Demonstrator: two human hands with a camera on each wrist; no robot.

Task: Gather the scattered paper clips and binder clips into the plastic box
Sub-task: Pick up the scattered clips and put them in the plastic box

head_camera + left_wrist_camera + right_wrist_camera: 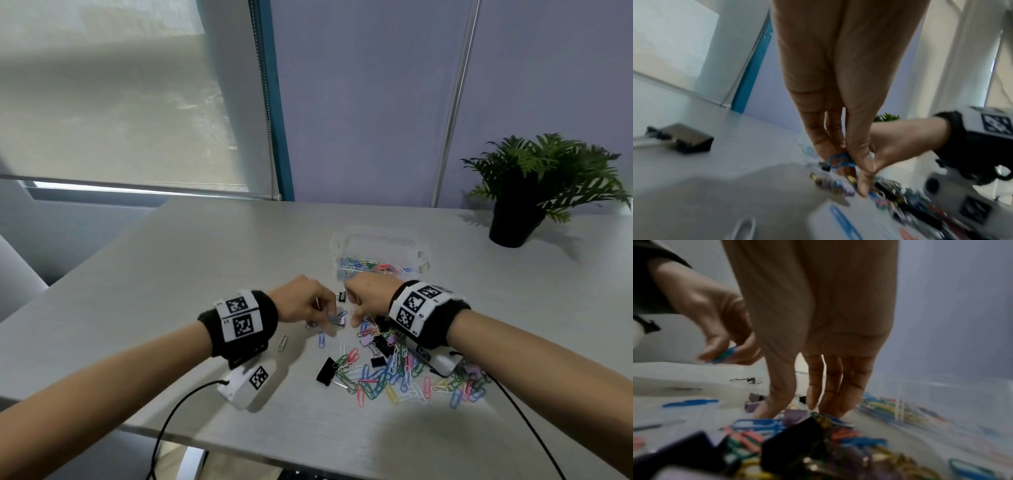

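Note:
My left hand pinches a blue paper clip between thumb and fingers, just above the table. Close beside it, my right hand reaches down with straight fingers onto the far edge of a heap of coloured paper clips and binder clips; it holds nothing that I can see. The clear plastic box stands open just beyond both hands, with several coloured paper clips inside. A black binder clip lies at the heap's left edge. A small black binder clip sits between the hands and the box.
A silver paper clip and a blue one lie apart, left of the heap. A potted plant stands at the table's far right corner. Cables trail from both wrist cameras over the near edge.

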